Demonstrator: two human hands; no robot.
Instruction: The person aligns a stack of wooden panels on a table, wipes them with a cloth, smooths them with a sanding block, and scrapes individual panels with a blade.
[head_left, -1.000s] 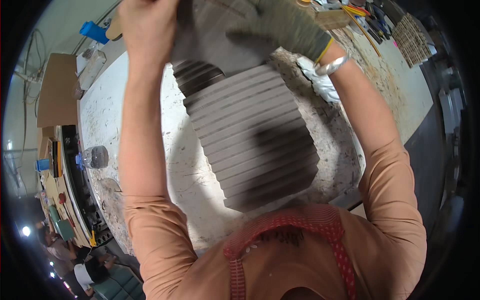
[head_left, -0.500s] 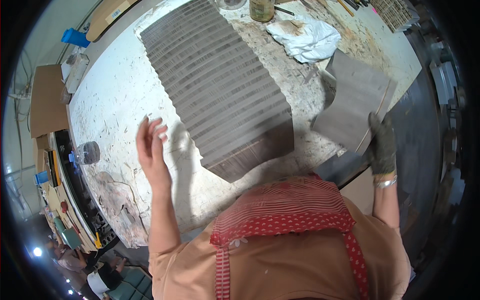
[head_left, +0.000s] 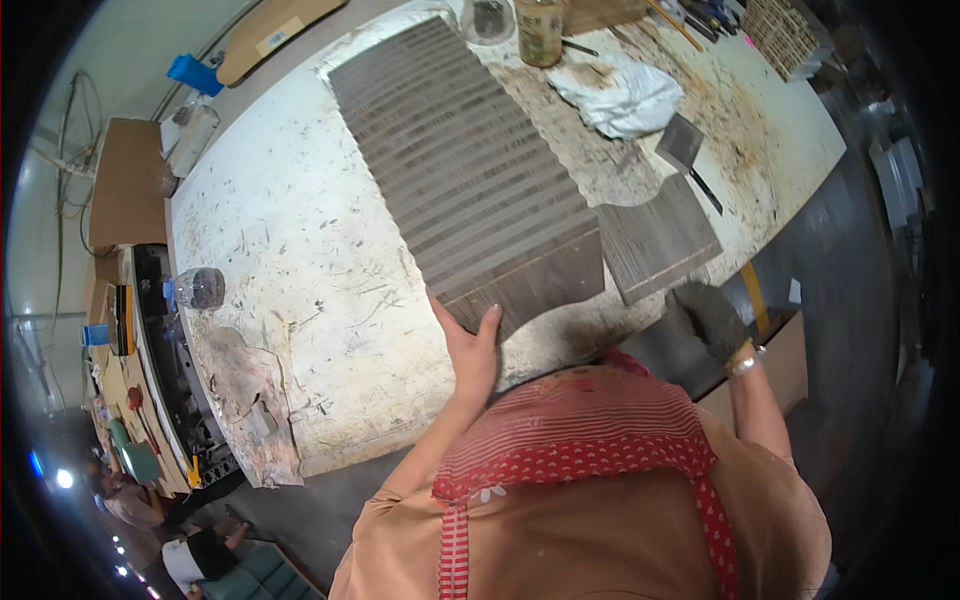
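A long row of overlapping grey wood-grain planks [head_left: 465, 170] lies fanned along the white, stained worktable [head_left: 300, 300]. My bare left hand [head_left: 470, 345] grips the near corner of the nearest plank, with the thumb on top of its edge. A single grey plank [head_left: 655, 240] lies flat just right of the row. My right hand [head_left: 705, 315], in a dark glove with a bracelet at the wrist, hovers at the table's near edge just below that plank and holds nothing.
A crumpled white cloth [head_left: 620, 95], a jar [head_left: 540, 30] and a flat scraper [head_left: 685, 145] lie at the far right. A plastic bottle [head_left: 200, 288] stands at the left edge. Cardboard [head_left: 125, 185] and cluttered benches are further left, with people at the lower left.
My right hand has laid the single plank on the table and drawn back. My left hand has moved right onto the near corner of the fanned row.
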